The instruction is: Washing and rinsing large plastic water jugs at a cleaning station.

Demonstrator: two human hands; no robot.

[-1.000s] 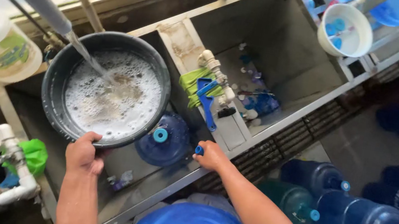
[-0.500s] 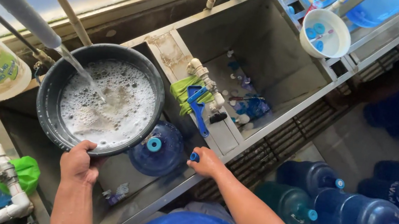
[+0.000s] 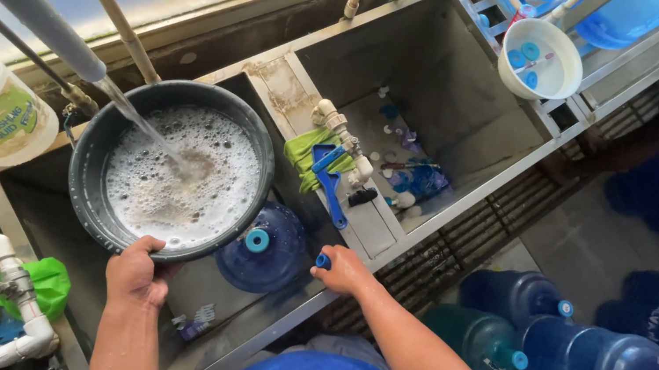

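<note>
My left hand (image 3: pixel 136 273) grips the near rim of a dark round basin (image 3: pixel 99 151) held over the steel sink (image 3: pixel 250 337). The basin is full of foamy water, and a stream from a faucet pipe (image 3: pixel 29 10) pours into it. Under the basin's right side, a big blue water bottle (image 3: pixel 270 246) with a light blue cap stands in the sink. My right hand (image 3: pixel 344 269) rests on the sink's front edge, its fingers closed on a small blue cap (image 3: pixel 323 260).
A green cloth (image 3: pixel 300 149) and a blue-handled valve (image 3: pixel 330 181) sit on the divider between sink compartments. A white bowl (image 3: pixel 561 81) with caps is on the far rack. Several blue water bottles (image 3: pixel 602 369) crowd the floor at right. White pipes (image 3: pixel 8 292) are at lower left.
The view has shifted slightly, with the basin and bottle a little lower in frame. Water keeps pouring and both hands keep their holds.
</note>
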